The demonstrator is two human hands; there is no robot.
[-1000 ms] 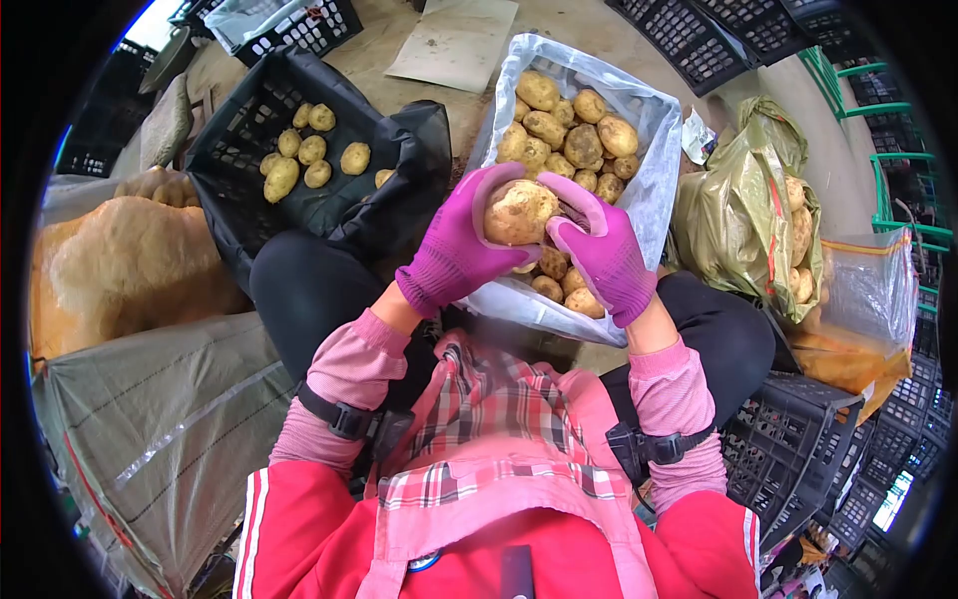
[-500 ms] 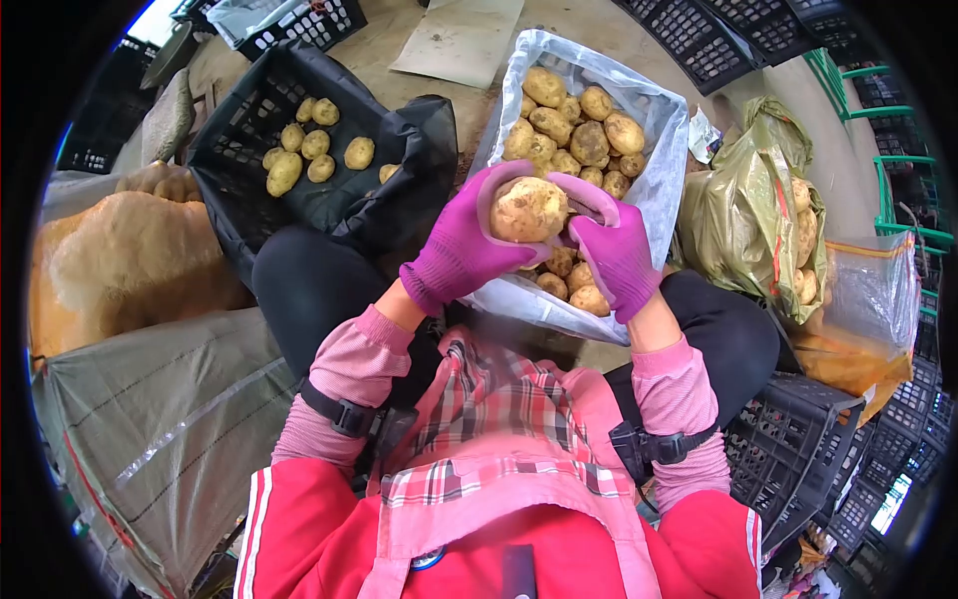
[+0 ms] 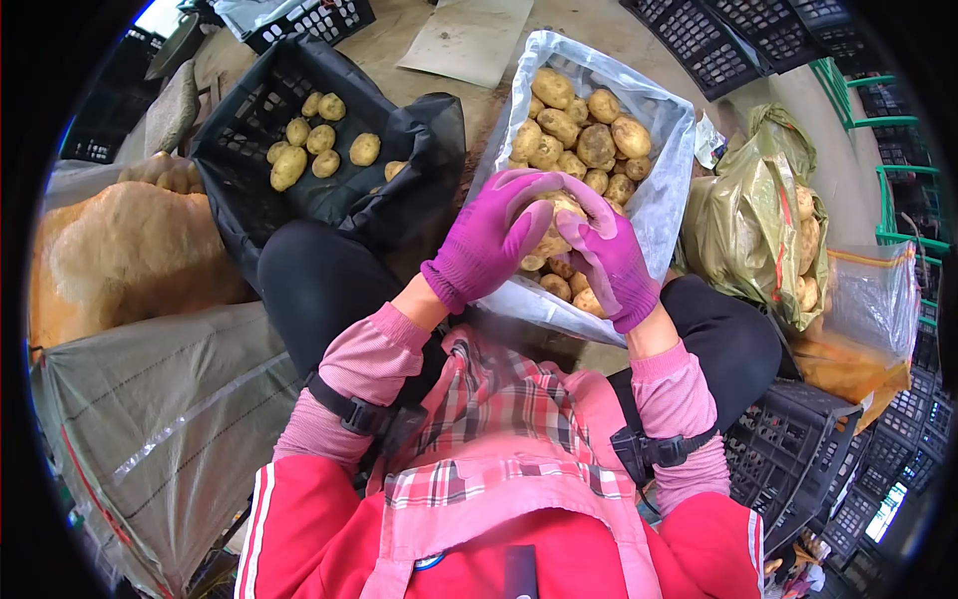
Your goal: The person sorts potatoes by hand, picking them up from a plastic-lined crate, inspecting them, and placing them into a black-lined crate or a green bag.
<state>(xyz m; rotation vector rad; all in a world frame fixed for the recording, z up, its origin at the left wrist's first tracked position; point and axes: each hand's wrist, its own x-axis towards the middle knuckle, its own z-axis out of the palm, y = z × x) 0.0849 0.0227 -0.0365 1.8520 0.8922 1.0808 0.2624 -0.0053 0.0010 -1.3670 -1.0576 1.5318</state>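
Both hands wear purple gloves and meet over the near part of a crate lined with white plastic (image 3: 671, 190). My left hand (image 3: 496, 237) curls round one side of a large potato (image 3: 552, 236), and my right hand (image 3: 607, 250) closes on its other side. The gloved fingers hide much of it. Loose potatoes (image 3: 596, 146) of mixed sizes fill the crate around and beneath the hands. To the left, a crate with a black liner (image 3: 399, 140) holds several smaller potatoes (image 3: 321, 138).
A green bag (image 3: 733, 215) with potatoes stands right of the white-lined crate. Orange sacks (image 3: 130, 265) and a grey covered stack (image 3: 170, 399) lie left. Black crates (image 3: 778, 439) are at lower right, and a flat board (image 3: 466, 40) is on the floor ahead.
The fingers have shifted over the top of the potato, which is now more covered and turned. My left hand has moved slightly right. The whole view has shifted a little.
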